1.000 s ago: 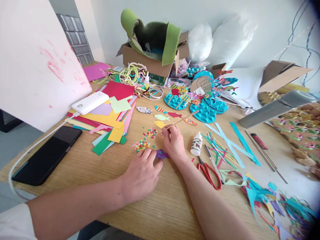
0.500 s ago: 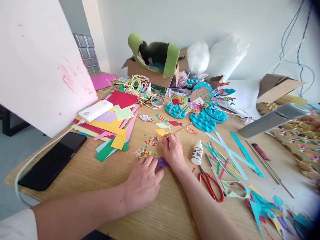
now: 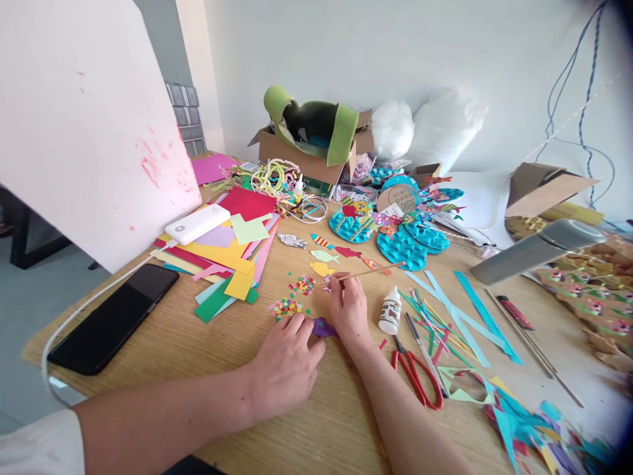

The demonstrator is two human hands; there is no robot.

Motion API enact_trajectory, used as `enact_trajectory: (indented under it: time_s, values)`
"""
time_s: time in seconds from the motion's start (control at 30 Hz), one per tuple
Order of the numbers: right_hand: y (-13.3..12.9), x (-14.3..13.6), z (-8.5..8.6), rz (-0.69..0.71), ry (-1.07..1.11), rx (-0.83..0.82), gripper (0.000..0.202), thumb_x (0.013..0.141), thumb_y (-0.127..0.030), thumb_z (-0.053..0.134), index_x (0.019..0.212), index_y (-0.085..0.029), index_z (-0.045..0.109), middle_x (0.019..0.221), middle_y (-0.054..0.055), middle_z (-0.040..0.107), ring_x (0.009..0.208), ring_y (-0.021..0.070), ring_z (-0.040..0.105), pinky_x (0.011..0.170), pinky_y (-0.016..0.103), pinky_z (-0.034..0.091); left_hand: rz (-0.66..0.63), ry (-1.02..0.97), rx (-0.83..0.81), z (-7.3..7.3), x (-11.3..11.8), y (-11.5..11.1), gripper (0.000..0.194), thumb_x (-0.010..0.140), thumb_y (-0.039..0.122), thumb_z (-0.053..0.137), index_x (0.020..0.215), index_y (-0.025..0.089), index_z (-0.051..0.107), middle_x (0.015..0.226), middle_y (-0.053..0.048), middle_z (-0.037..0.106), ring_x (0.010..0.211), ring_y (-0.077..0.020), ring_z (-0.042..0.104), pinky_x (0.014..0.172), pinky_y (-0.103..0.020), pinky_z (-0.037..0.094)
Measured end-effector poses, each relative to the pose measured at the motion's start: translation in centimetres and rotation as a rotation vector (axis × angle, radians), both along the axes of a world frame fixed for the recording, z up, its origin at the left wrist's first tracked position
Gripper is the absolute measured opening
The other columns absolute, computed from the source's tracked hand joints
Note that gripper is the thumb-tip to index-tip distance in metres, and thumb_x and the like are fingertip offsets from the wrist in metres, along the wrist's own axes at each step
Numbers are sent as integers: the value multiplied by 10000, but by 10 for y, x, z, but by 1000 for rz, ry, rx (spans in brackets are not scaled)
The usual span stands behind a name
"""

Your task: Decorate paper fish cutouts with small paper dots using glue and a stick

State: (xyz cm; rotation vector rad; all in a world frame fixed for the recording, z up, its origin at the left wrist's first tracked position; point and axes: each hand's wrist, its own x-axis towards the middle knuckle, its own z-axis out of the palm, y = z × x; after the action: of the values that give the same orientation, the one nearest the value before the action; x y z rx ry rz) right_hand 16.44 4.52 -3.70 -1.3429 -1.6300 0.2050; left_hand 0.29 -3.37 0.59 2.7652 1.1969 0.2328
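A thin wooden stick [image 3: 380, 268] is pinched in my right hand [image 3: 350, 310], its far end pointing right and its near tip by the small paper dots [image 3: 302, 285]. My left hand [image 3: 287, 359] rests on the table with its fingertips at a purple paper fish [image 3: 322, 327] that bears green spots. Whether the left fingers press on the fish or only touch its edge is hard to tell. More coloured dots [image 3: 287, 308] lie just beyond the left fingers. Above them are paper fish, among them a yellow one [image 3: 322, 268] and a red one [image 3: 349, 252].
Right of my hands are a white glue bottle [image 3: 390, 311], red-handled scissors [image 3: 418, 379], a pen and paper strips [image 3: 459, 313]. A grey flask [image 3: 534, 251] lies beyond. At left are a phone [image 3: 113, 316], power bank [image 3: 198, 224] and coloured paper [image 3: 247, 204].
The stick has swung to a flatter angle, its far end now further right and lower. My left hand stays beside the purple fish. The whole view has shifted slightly.
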Motion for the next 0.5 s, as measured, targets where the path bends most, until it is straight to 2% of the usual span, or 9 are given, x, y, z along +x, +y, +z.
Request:
enact_trajectory:
  time_s: [0.27, 0.4, 0.5]
  values:
    - [-11, 7, 20, -70, 128, -25, 191, 945, -341, 464, 833, -215, 553, 825, 50, 654, 793, 197, 620, 720, 336, 476, -17, -10, 2, -4, 0, 0, 320, 882, 318, 542, 1159, 171, 609, 1226, -138, 555, 1158, -296, 459, 968, -443, 429]
    - [-22, 9, 35, -53, 181, -62, 207, 943, -363, 474, 821, -213, 548, 802, 35, 658, 743, 181, 639, 675, 313, 476, -17, -3, 26, -7, 0, 0, 349, 883, 325, 544, 1186, 163, 609, 1230, -145, 557, 1151, -301, 466, 962, -448, 433]
    - [-35, 12, 37, -44, 209, -95, 206, 942, -371, 490, 828, -210, 549, 804, 27, 657, 733, 173, 650, 654, 301, 479, -24, -2, 45, -9, -1, 0, 357, 886, 323, 540, 1196, 161, 614, 1229, -149, 559, 1143, -304, 472, 954, -451, 439]
